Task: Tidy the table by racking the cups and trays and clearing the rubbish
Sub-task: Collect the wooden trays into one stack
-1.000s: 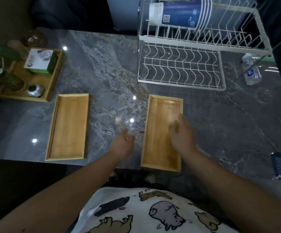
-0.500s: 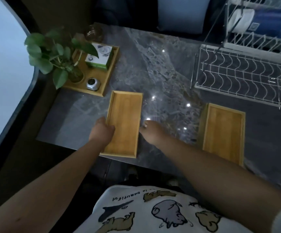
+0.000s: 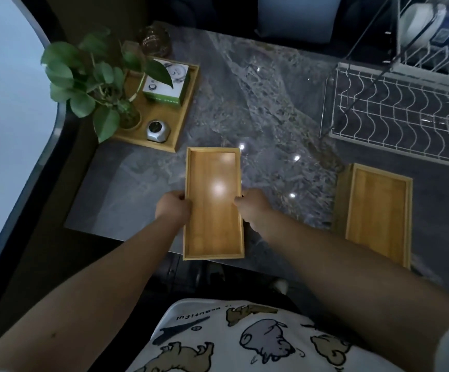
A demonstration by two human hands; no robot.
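Note:
A long bamboo tray (image 3: 214, 210) is held over the table's near edge, its near end past the edge. My left hand (image 3: 173, 208) grips its left rim and my right hand (image 3: 252, 208) grips its right rim. A second bamboo tray (image 3: 376, 210) lies flat on the grey marble table (image 3: 271, 108) to the right. The white wire dish rack (image 3: 397, 114) stands at the back right, its lower tier bare; blue and white paper cups (image 3: 422, 22) lie on its upper tier, partly cut off by the frame.
At the back left a square wooden tray (image 3: 185, 108) holds a potted plant (image 3: 97, 84), a green and white box (image 3: 168, 83) and a small silver object (image 3: 158, 130). A glass jar (image 3: 154, 42) stands behind it. Dark floor lies below the table's near edge.
My view swung left from the right tray to the left one. Both hands reached the left tray, closed on its sides, and it now sits nearer me, over the edge.

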